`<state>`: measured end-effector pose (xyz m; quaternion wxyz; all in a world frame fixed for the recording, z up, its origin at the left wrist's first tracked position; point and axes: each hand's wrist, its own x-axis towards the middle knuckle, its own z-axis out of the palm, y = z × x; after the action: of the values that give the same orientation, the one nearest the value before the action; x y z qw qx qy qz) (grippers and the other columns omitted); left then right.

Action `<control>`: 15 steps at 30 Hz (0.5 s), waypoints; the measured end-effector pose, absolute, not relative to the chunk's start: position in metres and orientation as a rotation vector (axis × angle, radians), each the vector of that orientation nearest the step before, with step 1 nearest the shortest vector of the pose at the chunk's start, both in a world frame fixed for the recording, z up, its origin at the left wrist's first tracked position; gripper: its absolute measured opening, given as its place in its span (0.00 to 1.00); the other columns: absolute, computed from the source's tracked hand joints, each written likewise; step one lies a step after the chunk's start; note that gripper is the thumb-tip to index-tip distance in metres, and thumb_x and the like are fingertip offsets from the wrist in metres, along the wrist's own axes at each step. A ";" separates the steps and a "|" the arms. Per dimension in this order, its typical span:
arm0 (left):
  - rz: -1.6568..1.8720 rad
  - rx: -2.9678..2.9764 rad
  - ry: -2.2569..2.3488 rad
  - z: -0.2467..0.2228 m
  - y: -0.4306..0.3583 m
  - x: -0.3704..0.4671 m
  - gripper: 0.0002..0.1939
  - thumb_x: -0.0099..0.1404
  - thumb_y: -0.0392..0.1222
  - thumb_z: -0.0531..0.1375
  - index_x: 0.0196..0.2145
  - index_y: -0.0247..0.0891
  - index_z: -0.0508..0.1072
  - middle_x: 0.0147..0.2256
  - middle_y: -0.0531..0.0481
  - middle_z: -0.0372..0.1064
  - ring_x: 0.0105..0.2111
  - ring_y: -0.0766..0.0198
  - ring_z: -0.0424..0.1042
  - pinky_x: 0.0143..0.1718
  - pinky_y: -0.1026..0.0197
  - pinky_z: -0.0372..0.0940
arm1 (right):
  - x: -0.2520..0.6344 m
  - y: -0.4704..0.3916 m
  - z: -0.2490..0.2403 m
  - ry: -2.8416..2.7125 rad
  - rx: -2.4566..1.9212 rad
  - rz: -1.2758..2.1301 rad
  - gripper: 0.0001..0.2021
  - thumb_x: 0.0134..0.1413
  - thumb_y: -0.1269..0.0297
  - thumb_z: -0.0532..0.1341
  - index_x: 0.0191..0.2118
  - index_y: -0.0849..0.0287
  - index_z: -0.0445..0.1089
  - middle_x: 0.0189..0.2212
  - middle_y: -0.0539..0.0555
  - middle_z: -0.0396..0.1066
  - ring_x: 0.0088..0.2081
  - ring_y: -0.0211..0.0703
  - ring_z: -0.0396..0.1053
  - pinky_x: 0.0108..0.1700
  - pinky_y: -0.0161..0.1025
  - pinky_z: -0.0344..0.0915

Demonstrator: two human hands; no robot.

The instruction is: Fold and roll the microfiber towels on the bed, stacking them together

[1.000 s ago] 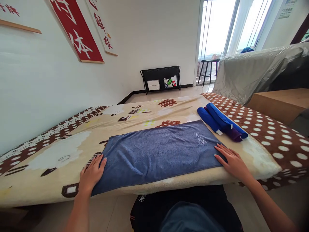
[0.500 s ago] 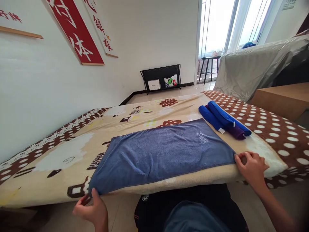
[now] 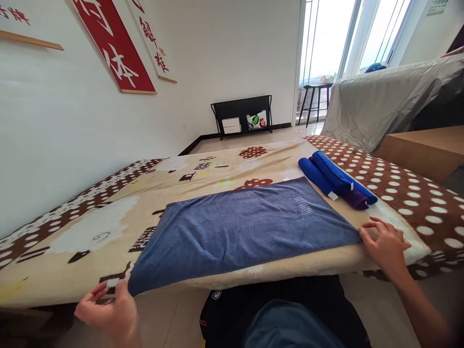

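A grey-blue towel (image 3: 232,227) lies spread flat on a patterned blanket, with small pale lettering near its right end and soft wrinkles across it. My right hand (image 3: 386,244) pinches its near right corner between thumb and fingers. Just beyond the near left corner is my left hand (image 3: 110,309), its thumb and fingers apart with nothing visible between them. Past the towel's far right corner, rolled blue towels (image 3: 326,176) and a dark purple roll (image 3: 355,199) lie side by side.
The cream blanket (image 3: 83,232) has brown polka-dot borders and covers the bed. A wooden surface (image 3: 431,140) and a plastic-covered piece of furniture (image 3: 373,106) stand at right. A black rack (image 3: 241,116) is by the far wall, a stool (image 3: 315,94) near the window.
My left hand has let go of the near left corner and moved left. My right hand has shifted slightly right, drawing its corner along. The near edge looks more stretched out.
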<state>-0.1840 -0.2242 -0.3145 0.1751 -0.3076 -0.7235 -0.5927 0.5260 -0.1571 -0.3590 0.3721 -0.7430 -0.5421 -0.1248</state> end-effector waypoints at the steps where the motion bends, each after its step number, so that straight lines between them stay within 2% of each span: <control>1: -1.622 -0.921 -2.005 -0.304 -0.219 -0.176 0.25 0.57 0.51 0.63 0.51 0.38 0.69 0.48 0.42 0.67 0.51 0.47 0.67 0.51 0.46 0.67 | 0.518 -0.152 -0.353 -1.393 -1.898 -0.330 0.19 0.57 0.46 0.51 0.41 0.52 0.71 0.54 0.60 0.69 0.56 0.64 0.62 0.54 0.62 0.56; 4: -1.512 -1.315 -1.986 -0.277 -0.193 -0.142 0.27 0.63 0.52 0.59 0.58 0.40 0.66 0.56 0.41 0.66 0.56 0.48 0.66 0.56 0.46 0.64 | 0.477 -0.132 -0.333 -1.553 -1.830 -0.272 0.22 0.60 0.45 0.48 0.47 0.53 0.70 0.57 0.58 0.68 0.57 0.60 0.63 0.56 0.60 0.56; 8: -1.229 -1.937 -1.931 -0.270 -0.154 -0.092 0.28 0.69 0.53 0.53 0.64 0.44 0.60 0.68 0.46 0.52 0.66 0.53 0.55 0.66 0.48 0.52 | 0.419 -0.103 -0.314 -1.992 -1.708 -0.045 0.28 0.65 0.43 0.44 0.61 0.52 0.62 0.66 0.56 0.58 0.64 0.52 0.57 0.62 0.54 0.53; 11: -0.805 -2.226 -2.030 -0.284 -0.140 -0.066 0.28 0.71 0.56 0.49 0.65 0.47 0.59 0.68 0.47 0.51 0.67 0.53 0.53 0.66 0.45 0.49 | 0.402 -0.086 -0.310 -2.199 -1.730 0.083 0.31 0.65 0.41 0.42 0.67 0.49 0.55 0.69 0.54 0.51 0.69 0.50 0.49 0.66 0.54 0.49; 15: -0.450 -2.046 -2.224 -0.300 -0.139 -0.074 0.30 0.71 0.60 0.46 0.65 0.49 0.60 0.68 0.47 0.52 0.68 0.52 0.50 0.67 0.40 0.44 | 0.419 -0.073 -0.316 -2.128 -1.910 0.050 0.32 0.66 0.42 0.41 0.67 0.51 0.55 0.69 0.53 0.50 0.70 0.48 0.46 0.68 0.53 0.45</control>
<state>-0.0739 -0.1395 -0.3001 0.0433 -0.6691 -0.7272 -0.1472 0.4187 -0.0734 -0.3160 0.1404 -0.6612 -0.7367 0.0173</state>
